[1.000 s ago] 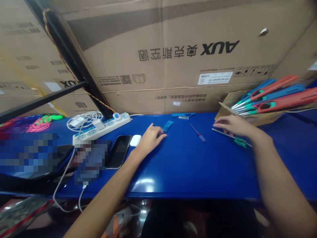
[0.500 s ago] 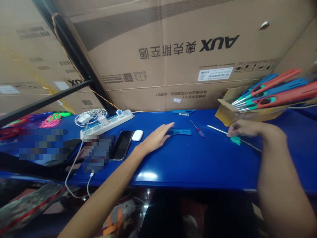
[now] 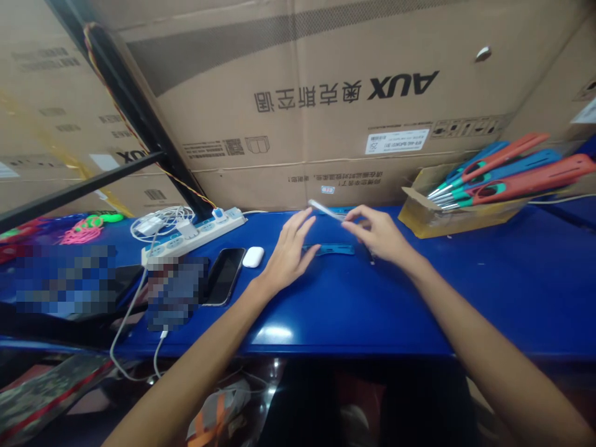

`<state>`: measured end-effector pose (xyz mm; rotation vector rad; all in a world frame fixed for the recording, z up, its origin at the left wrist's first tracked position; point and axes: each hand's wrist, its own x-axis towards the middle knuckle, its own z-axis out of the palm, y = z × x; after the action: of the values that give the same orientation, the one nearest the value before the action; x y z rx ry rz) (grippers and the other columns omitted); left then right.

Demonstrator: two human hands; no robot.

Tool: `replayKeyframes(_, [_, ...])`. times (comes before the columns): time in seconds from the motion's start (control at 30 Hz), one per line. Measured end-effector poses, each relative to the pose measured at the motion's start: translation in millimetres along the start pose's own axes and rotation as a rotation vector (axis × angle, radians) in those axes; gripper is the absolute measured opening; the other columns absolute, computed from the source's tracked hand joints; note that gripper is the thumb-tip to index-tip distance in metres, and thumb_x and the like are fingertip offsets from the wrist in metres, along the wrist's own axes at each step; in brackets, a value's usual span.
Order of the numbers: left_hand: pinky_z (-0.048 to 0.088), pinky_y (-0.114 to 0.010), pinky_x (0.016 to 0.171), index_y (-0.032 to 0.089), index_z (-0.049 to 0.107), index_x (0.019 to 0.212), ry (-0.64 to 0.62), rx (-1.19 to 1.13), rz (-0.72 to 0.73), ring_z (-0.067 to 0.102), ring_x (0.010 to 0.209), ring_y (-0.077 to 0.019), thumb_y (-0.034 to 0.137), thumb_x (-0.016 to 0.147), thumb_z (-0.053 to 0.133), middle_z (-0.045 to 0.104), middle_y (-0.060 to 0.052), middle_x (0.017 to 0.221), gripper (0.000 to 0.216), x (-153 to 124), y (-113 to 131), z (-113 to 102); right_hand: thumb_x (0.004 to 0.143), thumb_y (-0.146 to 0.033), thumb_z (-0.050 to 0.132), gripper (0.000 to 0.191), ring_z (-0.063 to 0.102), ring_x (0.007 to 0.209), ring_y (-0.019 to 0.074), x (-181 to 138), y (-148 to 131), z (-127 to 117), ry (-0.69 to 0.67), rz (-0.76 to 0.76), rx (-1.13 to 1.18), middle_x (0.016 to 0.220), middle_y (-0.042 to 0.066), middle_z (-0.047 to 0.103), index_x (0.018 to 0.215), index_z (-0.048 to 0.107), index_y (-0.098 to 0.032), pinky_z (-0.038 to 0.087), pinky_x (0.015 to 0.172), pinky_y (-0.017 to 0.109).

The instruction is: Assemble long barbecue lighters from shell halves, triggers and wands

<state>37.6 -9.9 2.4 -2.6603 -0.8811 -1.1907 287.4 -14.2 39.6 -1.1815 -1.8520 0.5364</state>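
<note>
Both forearms reach in over the blue desk [image 3: 354, 310]. The left hand [image 3: 288, 257] lies palm down with its fingers stretched flat, the grip open and empty, its fingertips on the left end of the one blue plastic piece [image 3: 338, 249], which lies flat mid-desk. The right hand [image 3: 379, 236] hovers just above that piece, its grip pinched shut between thumb and forefinger on a single thin metal rod [image 3: 326, 210] that is tilted up and to the left, clear of the desk. To the left lie one phone [image 3: 224, 275], one white earbud case [image 3: 254, 256] and one power strip [image 3: 193, 233] – to the right, one open cardboard box [image 3: 442, 217] holds at least four long-handled tools [image 3: 507, 174], red and blue.
</note>
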Motion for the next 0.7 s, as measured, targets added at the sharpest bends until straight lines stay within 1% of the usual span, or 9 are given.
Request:
replayKeyframes(0.07, [0.031, -0.056, 0.124, 0.025, 0.021, 0.159, 0.019, 0.066, 0.062, 0.029, 0.155, -0.0302, 0.032, 0.103, 0.055, 0.036, -0.016, 0.163, 0.066, 2, 7, -1, 0.094, -0.043, 0.062, 0.022, 0.064, 0.079, 0.0196, -1, -8, 18, -0.025, -0.157, -0.052, 0.092, 0.006, 0.072, 0.090, 0.066, -0.021, 0.052, 0.075, 0.035])
replayKeyframes(0.13, [0.029, -0.054, 0.125, 0.024, 0.026, 0.157, -0.008, 0.100, 0.119, 0.040, 0.150, -0.0276, 0.030, 0.104, 0.054, 0.048, -0.014, 0.157, 0.060, 3, 12, 0, 0.096, -0.038, 0.060, 0.019, 0.065, 0.085, 0.0206, -4, -13, 31, -0.060, -0.223, -0.024, 0.095, 0.007, 0.072, 0.091, 0.067, -0.021, 0.051, 0.080, 0.035])
replayKeyframes(0.23, [0.028, -0.051, 0.124, 0.024, 0.032, 0.154, 0.014, 0.120, 0.062, 0.061, 0.131, -0.0221, 0.023, 0.107, 0.048, 0.064, -0.011, 0.142, 0.050, 3, 11, 3, 0.098, -0.037, 0.057, 0.019, 0.067, 0.085, 0.0200, -7, -14, 38, -0.119, -0.179, 0.070, 0.099, 0.007, 0.072, 0.102, 0.066, -0.020, 0.053, 0.079, 0.034])
replayKeyframes(0.33, [0.034, -0.048, 0.119, 0.022, 0.031, 0.154, 0.008, 0.093, -0.038, 0.064, 0.124, -0.0221, 0.026, 0.107, 0.048, 0.069, -0.011, 0.135, 0.050, 2, 5, 3, 0.098, -0.039, 0.058, 0.028, 0.070, 0.081, 0.0190, -8, -11, 34, -0.183, -0.084, 0.170, 0.106, 0.008, 0.072, 0.118, 0.063, -0.020, 0.057, 0.073, 0.033])
replayKeyframes(0.4, [0.035, -0.048, 0.116, 0.021, 0.030, 0.155, -0.050, 0.040, -0.055, 0.062, 0.127, -0.0241, 0.031, 0.107, 0.050, 0.069, -0.011, 0.135, 0.053, 1, 1, 2, 0.097, -0.038, 0.059, 0.029, 0.072, 0.082, 0.0197, -8, -8, 31, -0.211, -0.062, 0.185, 0.106, 0.008, 0.072, 0.119, 0.063, -0.020, 0.058, 0.072, 0.034])
replayKeyframes(0.5, [0.037, -0.048, 0.112, 0.022, 0.034, 0.153, -0.169, -0.058, -0.061, 0.061, 0.125, -0.0261, 0.040, 0.105, 0.053, 0.067, -0.012, 0.137, 0.054, -1, 0, 2, 0.097, -0.037, 0.058, 0.024, 0.072, 0.080, 0.0192, -7, -6, 30, -0.211, -0.068, 0.149, 0.106, 0.008, 0.074, 0.112, 0.066, -0.021, 0.058, 0.075, 0.035])
replayKeyframes(0.57, [0.041, -0.045, 0.107, 0.023, 0.036, 0.152, -0.260, -0.139, -0.092, 0.064, 0.117, -0.0252, 0.045, 0.104, 0.055, 0.070, -0.010, 0.128, 0.056, -2, 1, 4, 0.098, -0.037, 0.056, 0.024, 0.071, 0.075, 0.0178, -7, -5, 30, -0.217, -0.049, 0.143, 0.100, 0.007, 0.075, 0.112, 0.067, -0.020, 0.058, 0.074, 0.035])
replayKeyframes(0.63, [0.045, -0.043, 0.102, 0.023, 0.036, 0.153, -0.331, -0.209, -0.136, 0.067, 0.107, -0.0239, 0.048, 0.102, 0.057, 0.073, -0.007, 0.114, 0.060, -3, 1, 5, 0.100, -0.037, 0.053, 0.027, 0.069, 0.070, 0.0173, -7, -4, 30, -0.245, -0.026, 0.104, 0.092, 0.006, 0.075, 0.114, 0.067, -0.018, 0.055, 0.072, 0.034])
replayKeyframes(0.7, [0.046, -0.041, 0.098, 0.022, 0.043, 0.148, -0.366, -0.229, -0.167, 0.066, 0.100, -0.0227, 0.049, 0.103, 0.055, 0.072, -0.004, 0.104, 0.054, -3, 0, 5, 0.100, -0.038, 0.054, 0.027, 0.069, 0.075, 0.0183, -7, -3, 26, -0.278, -0.048, -0.001, 0.091, 0.006, 0.075, 0.111, 0.069, -0.018, 0.052, 0.074, 0.034])
